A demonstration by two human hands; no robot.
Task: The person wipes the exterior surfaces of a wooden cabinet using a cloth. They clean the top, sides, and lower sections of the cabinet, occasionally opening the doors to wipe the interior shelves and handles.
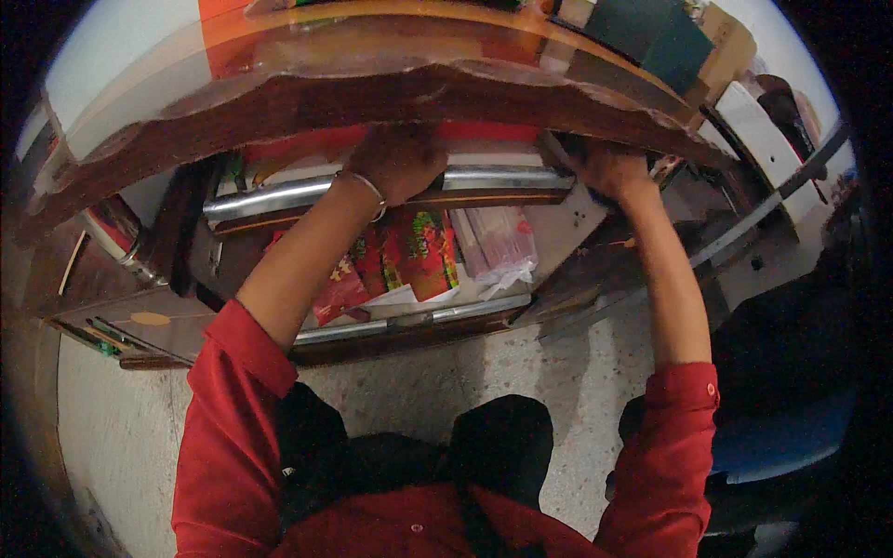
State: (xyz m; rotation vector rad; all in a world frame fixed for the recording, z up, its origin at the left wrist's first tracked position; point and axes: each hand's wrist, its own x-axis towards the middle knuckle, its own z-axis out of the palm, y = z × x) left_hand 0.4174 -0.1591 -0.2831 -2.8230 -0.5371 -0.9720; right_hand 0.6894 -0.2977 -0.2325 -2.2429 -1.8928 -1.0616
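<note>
Below the desk's dark wooden edge, my left hand reaches over the metal-trimmed front of an upper drawer; its fingers are in shadow. My right hand is at the right end of that drawer, beside a dark object, and its fingertips are partly hidden. Red material lies inside the upper drawer. Beneath it a lower drawer stands pulled out, with red printed packets and a clear plastic-wrapped bundle in it.
The desk's edge curves across above both hands, under a transparent sheet. Dark green and brown items lie on the desktop at the upper right. A red and silver cylindrical object is at the left. A dark and blue seat-like object stands at the right.
</note>
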